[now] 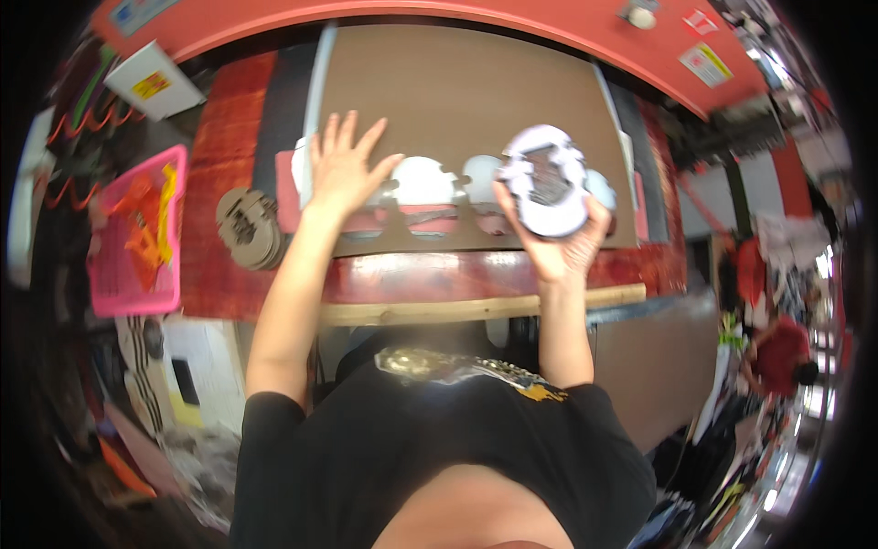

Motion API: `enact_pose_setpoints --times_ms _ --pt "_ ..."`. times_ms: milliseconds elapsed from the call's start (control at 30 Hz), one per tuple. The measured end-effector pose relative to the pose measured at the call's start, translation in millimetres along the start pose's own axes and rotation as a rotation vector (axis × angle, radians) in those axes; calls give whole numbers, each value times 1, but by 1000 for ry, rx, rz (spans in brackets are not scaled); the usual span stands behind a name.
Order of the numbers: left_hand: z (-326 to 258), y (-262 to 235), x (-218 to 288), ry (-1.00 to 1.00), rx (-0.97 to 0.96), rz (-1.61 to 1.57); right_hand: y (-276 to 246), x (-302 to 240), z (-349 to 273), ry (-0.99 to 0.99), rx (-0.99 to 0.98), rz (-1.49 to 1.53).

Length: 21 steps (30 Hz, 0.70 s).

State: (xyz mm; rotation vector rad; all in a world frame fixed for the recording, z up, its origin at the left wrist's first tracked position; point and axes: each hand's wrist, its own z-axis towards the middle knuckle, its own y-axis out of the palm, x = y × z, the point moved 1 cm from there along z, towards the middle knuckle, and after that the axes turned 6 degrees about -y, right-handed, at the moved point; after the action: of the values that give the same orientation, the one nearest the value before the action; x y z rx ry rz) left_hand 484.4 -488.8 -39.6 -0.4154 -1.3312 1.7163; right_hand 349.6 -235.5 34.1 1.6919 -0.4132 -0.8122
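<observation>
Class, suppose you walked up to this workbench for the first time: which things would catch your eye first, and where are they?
First, the white scalloped cutting die that the right hand holds over the near edge of the brown board. Next, the left hand spread flat on that board, beside a row of rounded cut-outs. At far left sits a bright pink basket, with a stack of cut brown pieces nearby.

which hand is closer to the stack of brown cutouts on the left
Left. The left hand lies flat on the brown board, just right of the stack of brown cutouts; the right hand is far across.
</observation>
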Motion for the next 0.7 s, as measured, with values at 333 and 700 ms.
enact_pose_setpoints --times_ms 333,700 --pt "-24 -3 -18 74 -166 2 30 46 35 -39 -169 -453" --pt "-46 -16 -19 -115 182 -420 25 108 129 -193 -298 -1453"
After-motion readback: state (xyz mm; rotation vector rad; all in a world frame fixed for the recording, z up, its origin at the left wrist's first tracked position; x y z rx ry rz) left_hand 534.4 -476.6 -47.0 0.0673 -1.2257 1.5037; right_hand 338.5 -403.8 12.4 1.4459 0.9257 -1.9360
